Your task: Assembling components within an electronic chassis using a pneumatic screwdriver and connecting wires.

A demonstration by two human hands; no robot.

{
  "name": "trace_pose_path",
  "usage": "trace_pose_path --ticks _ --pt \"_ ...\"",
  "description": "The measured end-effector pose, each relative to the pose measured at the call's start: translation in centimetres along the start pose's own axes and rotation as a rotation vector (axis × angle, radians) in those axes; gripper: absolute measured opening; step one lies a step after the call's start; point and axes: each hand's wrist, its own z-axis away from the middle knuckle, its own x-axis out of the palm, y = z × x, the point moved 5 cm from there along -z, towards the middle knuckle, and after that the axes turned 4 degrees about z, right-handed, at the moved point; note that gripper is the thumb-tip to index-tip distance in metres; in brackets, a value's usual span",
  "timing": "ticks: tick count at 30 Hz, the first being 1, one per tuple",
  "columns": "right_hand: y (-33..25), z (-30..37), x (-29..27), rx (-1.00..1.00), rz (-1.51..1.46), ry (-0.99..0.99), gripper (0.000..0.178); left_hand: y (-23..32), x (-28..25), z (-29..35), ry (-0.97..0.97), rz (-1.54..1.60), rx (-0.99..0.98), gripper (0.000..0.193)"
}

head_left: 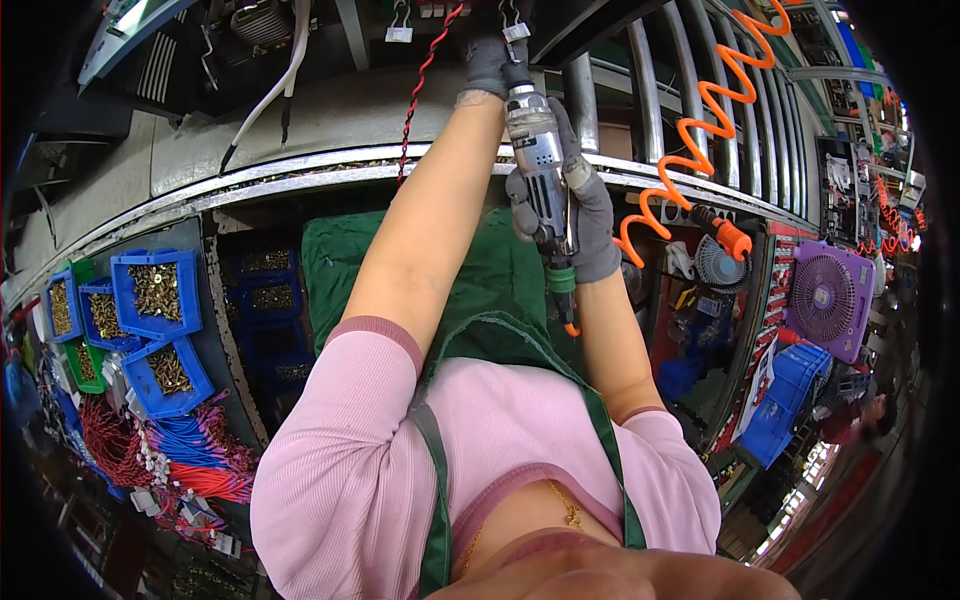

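Note:
Both hands wear grey gloves. My right hand (592, 215) is closed around the body of a silver and black air screwdriver (540, 165), thumb and fingers on either side of it. The tool points away from me toward the far edge, and a green fitting (562, 280) with an orange end sits at its near end. My left hand (486, 68) reaches far forward beside the tool's nose. Its fingers look closed, but what they hold is hidden in the dark area there. The tool's tip is also hard to make out.
Blue bins (168, 378) of screws and bundles of coloured wires (190, 450) lie at left. A twisted red and black wire (425, 75) hangs near my left forearm. Metal rollers (645, 90), a coiled orange hose (705, 100) and a purple fan (828, 295) are at right. A metal rail (270, 170) runs across.

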Motion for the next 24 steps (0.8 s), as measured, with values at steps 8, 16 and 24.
trace_pose_path --ticks 8,16,24 --pt "-0.1 -0.5 0.0 0.02 -0.066 0.009 0.074 0.6 0.3 -0.5 -0.019 -0.006 -0.06 0.017" --pt "1.7 -1.2 0.5 0.02 -0.182 0.005 0.058 1.1 0.4 -1.3 -0.038 -0.008 -0.115 0.017" --pt "1.6 -1.6 1.1 -0.016 -0.014 0.109 0.055 1.9 0.4 -1.3 -0.046 -0.011 -0.182 0.017"
